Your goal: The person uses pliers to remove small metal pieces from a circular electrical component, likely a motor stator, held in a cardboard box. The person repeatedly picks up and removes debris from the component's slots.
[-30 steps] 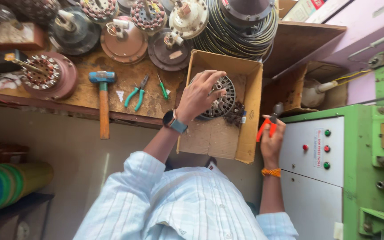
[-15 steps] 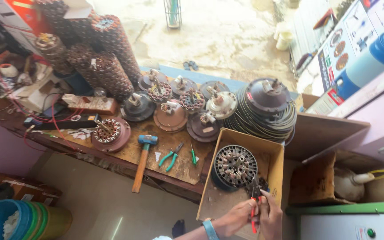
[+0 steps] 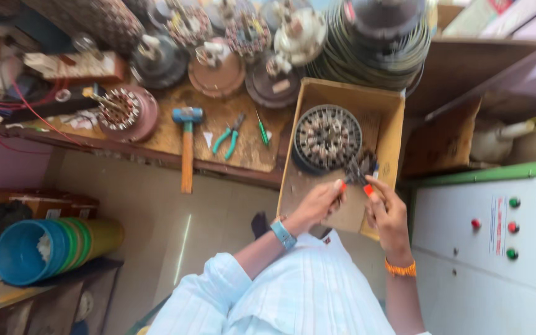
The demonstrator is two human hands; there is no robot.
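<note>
A round wound stator (image 3: 328, 138) lies in an open cardboard box (image 3: 350, 90) at the bench's edge. Dark pliers with orange handles (image 3: 358, 170) point at the stator's near right rim. My left hand (image 3: 321, 201), with a watch on its wrist, grips one orange handle. My right hand (image 3: 387, 214), with an orange band on its wrist, grips the other. Both hands hover over the box's near end. I cannot tell whether the jaws touch the stator.
On the wooden bench lie a blue-headed hammer (image 3: 187, 149), green pliers (image 3: 229, 135) and a green screwdriver (image 3: 262, 129), with several motor parts behind. A stack of round covers (image 3: 373, 43) stands at the back. A green-and-white cabinet (image 3: 510, 248) is on the right, stacked buckets (image 3: 26, 248) at the left.
My left hand has left the stator and come back onto the pliers, which my right hand held alone before. The view swung up over the bench and back down.
</note>
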